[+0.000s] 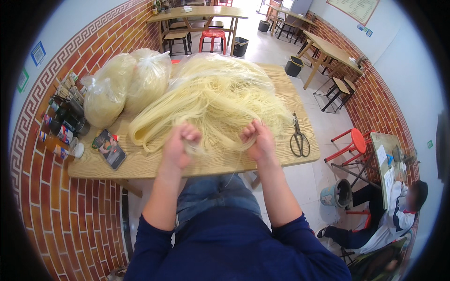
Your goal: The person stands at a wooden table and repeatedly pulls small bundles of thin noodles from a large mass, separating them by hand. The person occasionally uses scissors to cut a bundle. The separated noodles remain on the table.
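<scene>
A large heap of pale yellow dried noodle strands (pixel 218 87), probably rice vermicelli, spreads over a wooden table (pixel 140 168), partly under clear plastic at its far side. My left hand (pixel 182 140) is closed on a bunch of the strands at the heap's near edge; it is slightly blurred. Closed on another bunch, my right hand (pixel 258 138) is at the same edge, farther right. Loose ends hang between the two hands. Black-handled scissors (pixel 300 140) lie to the right of the heap.
Tied plastic bags of strands (pixel 105 102) stand at the back left. Bottles (pixel 56 130), a chopstick holder (pixel 75 105) and a smartphone (pixel 110 149) are on the left, beside a brick-patterned wall. At the far right a person (pixel 386 224) sits at a small table (pixel 379 140), near a red stool (pixel 358 140).
</scene>
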A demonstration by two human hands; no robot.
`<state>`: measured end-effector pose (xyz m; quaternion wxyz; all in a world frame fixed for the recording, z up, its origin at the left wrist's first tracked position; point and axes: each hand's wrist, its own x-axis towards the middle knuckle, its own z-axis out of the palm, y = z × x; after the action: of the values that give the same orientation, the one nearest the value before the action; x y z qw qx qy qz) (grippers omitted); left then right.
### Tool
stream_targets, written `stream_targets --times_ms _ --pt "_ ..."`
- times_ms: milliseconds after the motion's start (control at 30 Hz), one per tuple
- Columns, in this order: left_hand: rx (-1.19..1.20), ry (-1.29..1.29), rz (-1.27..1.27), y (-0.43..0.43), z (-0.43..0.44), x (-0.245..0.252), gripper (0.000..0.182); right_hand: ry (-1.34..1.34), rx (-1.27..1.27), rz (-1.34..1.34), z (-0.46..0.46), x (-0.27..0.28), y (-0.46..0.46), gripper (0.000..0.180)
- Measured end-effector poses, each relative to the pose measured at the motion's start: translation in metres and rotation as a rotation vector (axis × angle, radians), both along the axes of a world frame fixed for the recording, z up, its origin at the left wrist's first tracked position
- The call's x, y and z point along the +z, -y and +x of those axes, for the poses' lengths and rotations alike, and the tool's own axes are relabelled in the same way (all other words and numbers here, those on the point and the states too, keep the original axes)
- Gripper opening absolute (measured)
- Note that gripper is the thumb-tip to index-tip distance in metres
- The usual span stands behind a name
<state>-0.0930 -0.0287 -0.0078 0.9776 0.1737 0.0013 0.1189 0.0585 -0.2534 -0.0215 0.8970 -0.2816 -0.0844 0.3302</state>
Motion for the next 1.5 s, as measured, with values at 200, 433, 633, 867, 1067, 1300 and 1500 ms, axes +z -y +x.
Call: stream_targets --times_ms 200,433,633,867,1067,1300,1500 --pt "-0.184 -0.173 0.117 -0.005 -0.01 0.0 0.013 0.114 0.057 -0.327 -0.025 0.024 -0.003 0.013" --pt "-0.066 -0.328 0.464 0.052 0.012 0.003 0.022 0.594 0.186 -0.582 -0.053 0.053 -0.013 0.017" --pt "0.064 -0.321 0.553 0.057 0.017 -0.007 0.022 0.67 0.078 -0.683 -0.045 0.035 -0.01 0.017" --pt "0.079 -0.263 0.35 0.058 0.011 0.001 0.018 0.288 -0.022 -0.387 -0.047 0.025 -0.021 0.015" --pt "0.021 -0.102 -0.014 0.016 0.01 -0.02 0.019 -0.052 -0.094 -0.069 -0.017 0.014 -0.008 0.019" --pt "-0.223 -0.069 -0.151 -0.058 -0.027 0.006 0.018 -0.021 -0.147 -0.301 0.031 0.021 0.019 0.01" --pt "-0.128 -0.35 0.363 0.033 0.005 0.008 0.022 0.384 0.242 -0.354 -0.037 0.039 -0.014 0.012"
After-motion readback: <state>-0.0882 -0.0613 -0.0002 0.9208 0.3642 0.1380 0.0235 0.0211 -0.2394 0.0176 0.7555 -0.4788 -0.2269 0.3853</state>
